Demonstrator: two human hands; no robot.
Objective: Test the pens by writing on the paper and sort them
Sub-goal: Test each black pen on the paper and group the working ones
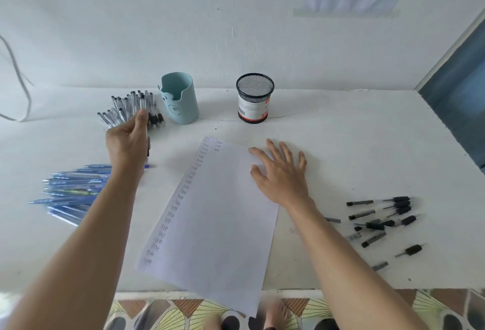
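While looking down, saw the table (341,146) spread under both hands. Found the paper (217,211) slanted between them, small writing down its left side, its near end past the table edge. Noted the right hand (282,175) laid flat on the paper's right edge, fingers straight and spread, grasping nothing. Noted the left hand (127,143) left of the paper, fingers curled. Spotted blue pens (70,193) heaped left of the left forearm, black pens (380,219) scattered right of the right forearm, clear pens (126,109) fanned just beyond the left hand. Saw a teal cup (181,101) and a mesh cup (254,98) upright beyond the hands. Found one pen (147,155) gripped in the left hand, blue end toward the wrist.
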